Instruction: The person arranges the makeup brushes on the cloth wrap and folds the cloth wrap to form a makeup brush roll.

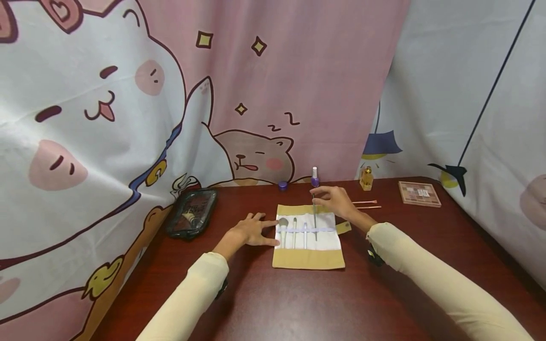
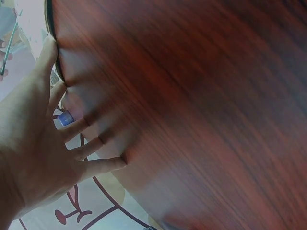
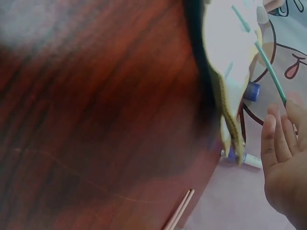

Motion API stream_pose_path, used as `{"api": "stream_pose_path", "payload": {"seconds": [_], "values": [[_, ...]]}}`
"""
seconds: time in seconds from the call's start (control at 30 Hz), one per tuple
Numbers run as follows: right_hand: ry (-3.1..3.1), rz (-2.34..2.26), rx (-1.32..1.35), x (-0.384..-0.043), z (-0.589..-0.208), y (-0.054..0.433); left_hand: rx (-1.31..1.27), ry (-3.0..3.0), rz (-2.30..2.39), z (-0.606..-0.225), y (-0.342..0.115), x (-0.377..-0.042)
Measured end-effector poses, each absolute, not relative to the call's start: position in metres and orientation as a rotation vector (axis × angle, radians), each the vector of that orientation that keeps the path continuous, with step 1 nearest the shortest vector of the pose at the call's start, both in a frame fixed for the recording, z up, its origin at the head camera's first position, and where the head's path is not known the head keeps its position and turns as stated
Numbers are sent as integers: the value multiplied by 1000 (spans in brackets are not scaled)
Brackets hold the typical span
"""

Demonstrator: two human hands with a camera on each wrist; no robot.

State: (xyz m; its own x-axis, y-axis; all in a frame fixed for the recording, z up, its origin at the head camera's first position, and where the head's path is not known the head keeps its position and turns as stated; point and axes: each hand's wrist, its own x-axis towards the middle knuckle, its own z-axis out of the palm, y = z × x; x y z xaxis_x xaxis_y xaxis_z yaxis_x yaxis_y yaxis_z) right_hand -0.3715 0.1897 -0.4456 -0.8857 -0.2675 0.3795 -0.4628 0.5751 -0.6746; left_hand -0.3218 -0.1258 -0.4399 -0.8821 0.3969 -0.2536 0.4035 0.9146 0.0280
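Observation:
An unrolled yellow brush roll (image 1: 309,259) with a white lining lies on the table. Under its pale elastic band sit a fluffy makeup brush (image 1: 283,237) and two slimmer brushes, side by side. My left hand (image 1: 251,230) has its fingers spread, with thumb and index finger at the roll's left edge; in the left wrist view that hand (image 2: 38,134) touches the edge with these two. Between thumb and fingers, my right hand (image 1: 337,202) pinches the upper end of a thin makeup brush (image 1: 315,218), whose lower part crosses the band. The right wrist view shows its handle as greenish (image 3: 272,72).
A black-edged clear pouch (image 1: 192,213) lies at the left. Along the back stand a small purple jar (image 1: 283,185), a nail polish bottle (image 1: 314,176) and a gold bottle (image 1: 366,180). Two pink sticks (image 1: 368,207) and an eyeshadow palette (image 1: 419,194) lie at the right.

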Motion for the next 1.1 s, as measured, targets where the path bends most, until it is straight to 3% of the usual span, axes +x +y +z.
{"api": "stream_pose_path", "payload": {"seconds": [1.1], "values": [[-2700,1063,925,-333,-476,195,599,2828,-23,-441,-126,-321]]}}
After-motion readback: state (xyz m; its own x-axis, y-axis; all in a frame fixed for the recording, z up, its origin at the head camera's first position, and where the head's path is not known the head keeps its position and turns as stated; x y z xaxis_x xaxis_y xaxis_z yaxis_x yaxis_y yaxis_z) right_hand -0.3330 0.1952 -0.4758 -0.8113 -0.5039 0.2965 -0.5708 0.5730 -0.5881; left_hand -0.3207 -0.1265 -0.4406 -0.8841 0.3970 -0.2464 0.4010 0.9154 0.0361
